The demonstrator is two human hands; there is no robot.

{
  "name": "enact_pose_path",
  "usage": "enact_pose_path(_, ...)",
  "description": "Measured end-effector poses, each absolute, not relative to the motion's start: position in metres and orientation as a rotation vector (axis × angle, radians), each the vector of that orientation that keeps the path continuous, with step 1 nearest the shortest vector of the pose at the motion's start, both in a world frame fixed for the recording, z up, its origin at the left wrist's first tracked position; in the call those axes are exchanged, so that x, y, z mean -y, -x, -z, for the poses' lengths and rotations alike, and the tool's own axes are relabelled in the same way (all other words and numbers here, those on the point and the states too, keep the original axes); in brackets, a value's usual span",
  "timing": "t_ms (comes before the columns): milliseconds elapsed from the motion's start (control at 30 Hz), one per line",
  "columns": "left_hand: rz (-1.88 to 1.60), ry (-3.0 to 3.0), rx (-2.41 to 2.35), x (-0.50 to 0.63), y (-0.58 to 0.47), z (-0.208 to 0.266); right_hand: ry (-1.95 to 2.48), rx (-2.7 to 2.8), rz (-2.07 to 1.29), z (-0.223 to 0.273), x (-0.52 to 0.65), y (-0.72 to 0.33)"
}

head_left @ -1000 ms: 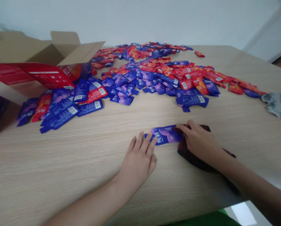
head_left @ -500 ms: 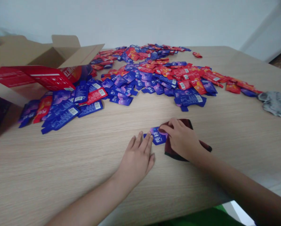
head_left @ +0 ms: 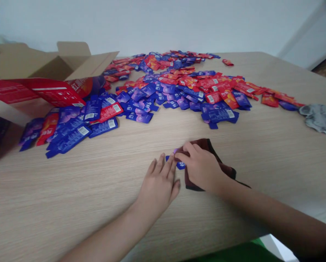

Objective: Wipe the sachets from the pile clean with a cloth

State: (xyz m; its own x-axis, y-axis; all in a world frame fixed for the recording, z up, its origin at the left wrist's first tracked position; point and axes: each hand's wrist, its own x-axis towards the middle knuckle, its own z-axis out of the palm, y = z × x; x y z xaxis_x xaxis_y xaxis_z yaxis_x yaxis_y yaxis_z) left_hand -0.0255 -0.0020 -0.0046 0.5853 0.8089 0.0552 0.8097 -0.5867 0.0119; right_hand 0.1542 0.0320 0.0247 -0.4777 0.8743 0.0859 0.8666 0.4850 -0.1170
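Note:
Under the fingertips of my left hand (head_left: 159,182), a blue and purple sachet (head_left: 180,165) lies flat on the table. That hand is spread, its fingers stretched out and resting on the sachet's left end. My right hand (head_left: 202,163) is closed on a dark brown cloth (head_left: 194,180) with black edging, pressing it over the sachet close to the left fingertips. The cloth and hand hide most of the sachet; only its left end and a bit of white lettering show.
Heaps of blue sachets (head_left: 141,116) and red sachets (head_left: 214,83) spread across the table's far half. An open cardboard box (head_left: 56,91) stands at the left. A grey crumpled cloth or glove (head_left: 319,118) lies at the right, and a lone red sachet (head_left: 227,62) at the back.
My right hand has moved left with the brown cloth, covering more of the sachet. The left hand stays in place on the sachet's end.

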Motion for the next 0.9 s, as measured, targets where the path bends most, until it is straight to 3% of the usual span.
enact_pose_path(167, 0.090, 2.768, 1.414, 0.000, 0.026, 0.008, 1.675, 2.434, -0.045, -0.006, -0.027, -0.187)
enact_pose_path(367, 0.069, 2.768, 1.411, -0.002, 0.025, 0.009, 1.807, 2.383, -0.284, -0.024, -0.044, -0.227)
enact_pose_path(667, 0.064, 2.774, 1.430, -0.002, 0.025, 0.007, 1.434, 2.587, -0.270, -0.026, -0.027, -0.167)
enact_pose_path(900, 0.062, 2.816, 1.451, -0.004, 0.026, 0.002, 1.725, 2.346, -0.344, -0.013, -0.030, -0.215)
